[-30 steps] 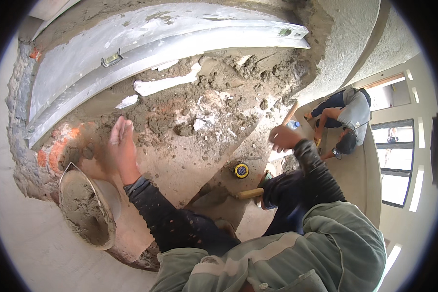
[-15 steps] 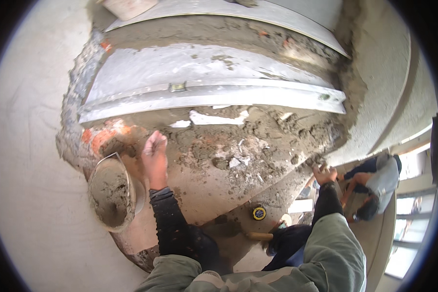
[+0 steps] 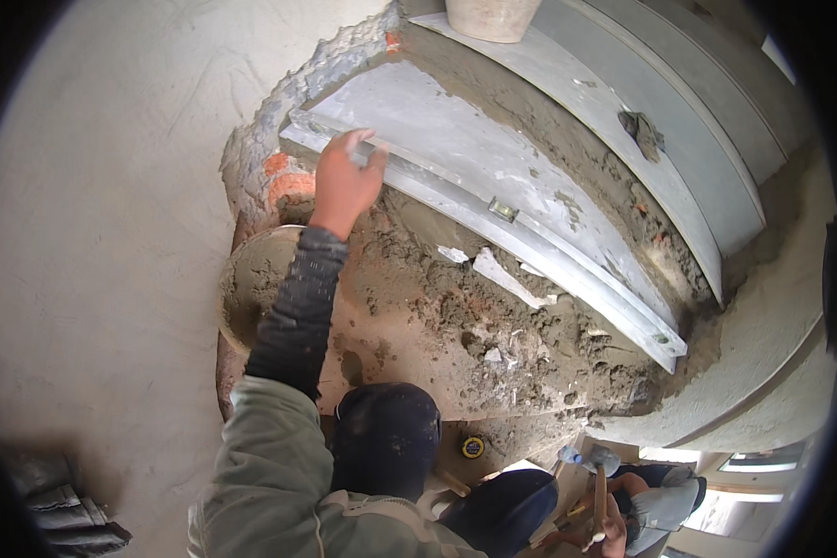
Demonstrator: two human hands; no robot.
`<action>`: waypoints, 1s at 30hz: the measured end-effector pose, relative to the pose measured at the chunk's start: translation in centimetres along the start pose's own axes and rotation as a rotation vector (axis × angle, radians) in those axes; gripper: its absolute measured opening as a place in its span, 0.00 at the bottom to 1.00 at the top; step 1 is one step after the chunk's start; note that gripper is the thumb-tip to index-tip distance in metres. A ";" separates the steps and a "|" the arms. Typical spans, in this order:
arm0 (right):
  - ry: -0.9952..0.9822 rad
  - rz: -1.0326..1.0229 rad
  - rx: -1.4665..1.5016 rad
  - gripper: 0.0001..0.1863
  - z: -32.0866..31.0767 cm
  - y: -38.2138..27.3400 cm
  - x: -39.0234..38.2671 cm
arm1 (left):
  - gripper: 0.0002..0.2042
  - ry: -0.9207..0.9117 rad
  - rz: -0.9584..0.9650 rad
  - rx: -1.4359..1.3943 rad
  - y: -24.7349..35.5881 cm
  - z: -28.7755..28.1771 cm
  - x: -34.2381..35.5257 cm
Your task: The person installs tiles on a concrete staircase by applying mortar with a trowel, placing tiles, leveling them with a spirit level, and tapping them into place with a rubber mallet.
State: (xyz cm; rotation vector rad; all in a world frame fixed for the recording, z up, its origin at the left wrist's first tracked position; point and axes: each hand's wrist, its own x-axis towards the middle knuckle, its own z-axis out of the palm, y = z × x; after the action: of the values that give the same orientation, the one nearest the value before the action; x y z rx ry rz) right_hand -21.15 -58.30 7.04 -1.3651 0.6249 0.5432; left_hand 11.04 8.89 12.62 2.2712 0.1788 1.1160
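A long metal spirit level (image 3: 503,210) lies slanting along the front edge of a pale grey stair slab (image 3: 456,121). Over its left part is my left hand (image 3: 349,181), with fingers slightly blurred and thumb apart; whether the fingertips touch the level I cannot tell. Low at the right, my right hand (image 3: 612,538) is closed round the wooden handle of a mallet (image 3: 601,488) with a greyish head held up. Wet mortar and rubble (image 3: 456,307) cover the step below the level, with white fragments (image 3: 507,277) in them.
A mortar bucket (image 3: 242,288) stands at the left, partly behind my forearm. Another bucket (image 3: 493,19) sits on the upper step. A yellow-black tape measure (image 3: 473,447) lies near my knees. At lower right another person (image 3: 665,507) bends down, close to a bottle (image 3: 570,455).
My left hand has moved up from beside the bucket to the level's left part. My right hand has left the rubble's right edge and now holds the mallet. The view has turned.
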 end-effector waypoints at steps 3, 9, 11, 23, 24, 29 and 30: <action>0.007 -0.068 0.066 0.26 4.6 -2.8 -2.4 | 0.24 -0.332 -0.083 0.225 -1.4 2.2 7.4; -0.020 -0.248 0.304 0.22 13.1 -6.7 -0.9 | 0.29 -0.870 -0.325 0.494 -8.3 9.5 17.1; -0.119 -0.416 0.122 0.19 18.3 -10.5 0.1 | 0.31 -1.073 -0.343 0.574 -7.9 12.7 17.3; -0.171 -1.141 -0.555 0.18 54.3 -35.6 19.2 | 0.34 -1.101 -0.479 0.770 -10.3 13.2 15.7; -0.220 -1.078 -0.526 0.20 56.8 -36.4 19.9 | 0.33 -1.091 -0.476 0.755 -10.5 12.9 15.6; -0.321 -1.035 -0.789 0.21 65.1 -38.7 26.8 | 0.33 -1.096 -0.373 0.712 -9.8 12.5 15.6; -0.341 -1.022 -0.809 0.22 66.4 -38.7 27.4 | 0.34 -1.083 -0.391 0.696 -10.1 12.1 15.7</action>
State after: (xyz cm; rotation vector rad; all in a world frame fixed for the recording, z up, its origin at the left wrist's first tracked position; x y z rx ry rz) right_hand 31.27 2.31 22.08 -2.0389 -0.6651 0.1515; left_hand 31.57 17.36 11.83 2.9021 0.5832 -0.5297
